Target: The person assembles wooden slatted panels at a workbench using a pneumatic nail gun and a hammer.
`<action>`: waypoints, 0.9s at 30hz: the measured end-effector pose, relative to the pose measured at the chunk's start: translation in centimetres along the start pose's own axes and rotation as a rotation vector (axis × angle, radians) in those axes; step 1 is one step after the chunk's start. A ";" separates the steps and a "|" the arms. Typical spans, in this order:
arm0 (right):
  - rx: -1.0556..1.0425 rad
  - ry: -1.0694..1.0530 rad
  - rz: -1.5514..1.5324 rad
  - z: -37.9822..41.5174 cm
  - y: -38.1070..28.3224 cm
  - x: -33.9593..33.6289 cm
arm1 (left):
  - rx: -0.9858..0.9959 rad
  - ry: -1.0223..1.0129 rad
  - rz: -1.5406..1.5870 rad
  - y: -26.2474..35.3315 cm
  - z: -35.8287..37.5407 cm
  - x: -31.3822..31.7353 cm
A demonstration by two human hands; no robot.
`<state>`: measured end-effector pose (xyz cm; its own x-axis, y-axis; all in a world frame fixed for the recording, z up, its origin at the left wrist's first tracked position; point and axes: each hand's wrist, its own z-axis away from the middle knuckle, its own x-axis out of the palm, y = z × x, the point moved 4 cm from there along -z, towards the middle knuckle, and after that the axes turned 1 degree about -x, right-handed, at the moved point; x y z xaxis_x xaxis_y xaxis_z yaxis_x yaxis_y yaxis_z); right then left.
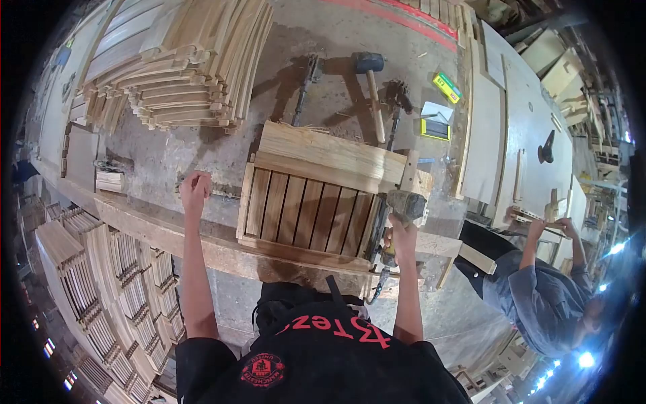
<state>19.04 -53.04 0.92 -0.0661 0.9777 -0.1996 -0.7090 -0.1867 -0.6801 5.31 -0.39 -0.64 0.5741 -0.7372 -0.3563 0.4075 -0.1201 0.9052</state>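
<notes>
A slatted wooden panel [303, 212] lies on the workbench, with a wide wooden board [330, 155] along its far edge. At the panel's right end, my right hand [404, 237] is closed around the handle of a mallet, its dark head [406, 203] just beyond my fingers. A metal clamp [378, 232] runs along that same end, close to my right hand. My left hand [195, 188] is closed and raised over the bench left of the panel; whatever it may hold is too small to make out.
A tall stack of slatted wooden pieces [182, 74] stands at the back left. Beyond the panel lie another mallet [369, 64], clamps [308, 81] and small boxes [446, 87]. A co-worker [545, 296] is at a table on the right. Frames [81, 269] are stacked at lower left.
</notes>
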 end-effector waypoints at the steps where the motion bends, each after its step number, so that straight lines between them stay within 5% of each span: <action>1: -0.001 0.020 0.014 0.0 0.2 0.0 | 0.003 -0.004 -0.002 0.1 0.2 0.0; 15: -0.068 -0.183 0.195 0.9 -2.1 8.5 | 0.142 0.156 0.146 -2.8 0.1 -0.7; 19: -0.123 -0.350 0.180 2.4 -4.1 13.4 | 0.045 0.153 -0.272 0.5 0.3 -0.5; 27: -0.294 -0.398 0.550 3.6 -5.1 21.2 | -0.009 0.199 -0.242 1.3 0.6 -0.9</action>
<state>18.74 -30.97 2.71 -0.6471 0.6860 -0.3327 -0.2865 -0.6232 -0.7276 4.85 -0.29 0.98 0.5870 -0.5434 -0.6001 0.5552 -0.2693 0.7869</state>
